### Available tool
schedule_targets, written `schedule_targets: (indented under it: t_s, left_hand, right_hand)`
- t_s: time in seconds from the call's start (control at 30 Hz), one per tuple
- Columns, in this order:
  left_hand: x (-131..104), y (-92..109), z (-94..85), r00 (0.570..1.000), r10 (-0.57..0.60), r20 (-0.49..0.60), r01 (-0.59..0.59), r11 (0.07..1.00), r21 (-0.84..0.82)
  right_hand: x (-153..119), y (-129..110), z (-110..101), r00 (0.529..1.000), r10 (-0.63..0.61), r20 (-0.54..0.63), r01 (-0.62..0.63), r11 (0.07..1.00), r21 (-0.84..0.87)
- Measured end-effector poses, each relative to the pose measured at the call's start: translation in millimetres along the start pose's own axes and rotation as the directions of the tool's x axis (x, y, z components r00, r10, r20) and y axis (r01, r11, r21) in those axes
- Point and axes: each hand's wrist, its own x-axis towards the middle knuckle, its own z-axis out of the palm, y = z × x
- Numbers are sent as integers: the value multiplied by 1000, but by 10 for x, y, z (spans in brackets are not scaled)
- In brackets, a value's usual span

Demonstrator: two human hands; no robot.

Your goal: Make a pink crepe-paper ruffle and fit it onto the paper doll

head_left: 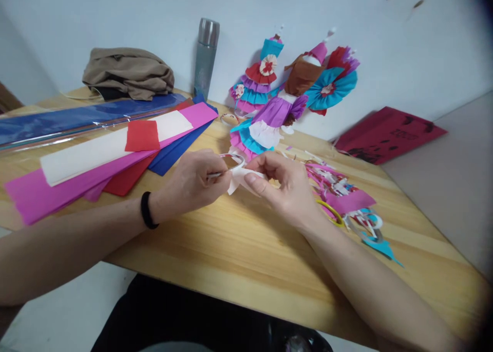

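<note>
Over the wooden table (231, 249), my left hand (192, 182) and my right hand (283, 182) meet on a small piece of white crepe paper (239, 177). The left hand's fingers pinch one end of it together with a thin stick or wire. The right thumb and forefinger pinch the other end. A black band circles my left wrist. A thin whitish loop (235, 158) shows just behind the paper.
Long sheets of crepe paper (96, 156) in pink, white, red and blue lie at left. Paper dolls (277, 100) lean on the wall, with a steel flask (205, 56) and brown cloth (129, 72) further left. Paper scraps (346, 198) and a red bag (389, 133) lie at right.
</note>
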Motion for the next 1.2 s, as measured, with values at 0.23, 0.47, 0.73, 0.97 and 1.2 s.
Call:
schedule_targets:
  t_s: [0.23,0.47,0.73,0.97,1.2]
  left_hand:
    - [-10,-21,40,999,51,13,-51,998,32]
    - [-12,-4,35,997,81,11,-81,996,38]
    - [-13,-3,21,997,69,32,-70,997,31]
    - [-4,0,33,991,131,28,-132,990,56]
    - [-16,-21,29,983,156,97,-159,987,25]
  right_hand:
    - [9,5,60,996,84,-3,-83,995,54]
    - [-59,20,108,999,-41,4,41,999,-3]
    - [-38,6,91,999,-4,-38,5,1000,24]
    - [-31,29,115,996,42,-83,-40,999,27]
    - [-16,51,93,999,17,-36,-14,998,68]
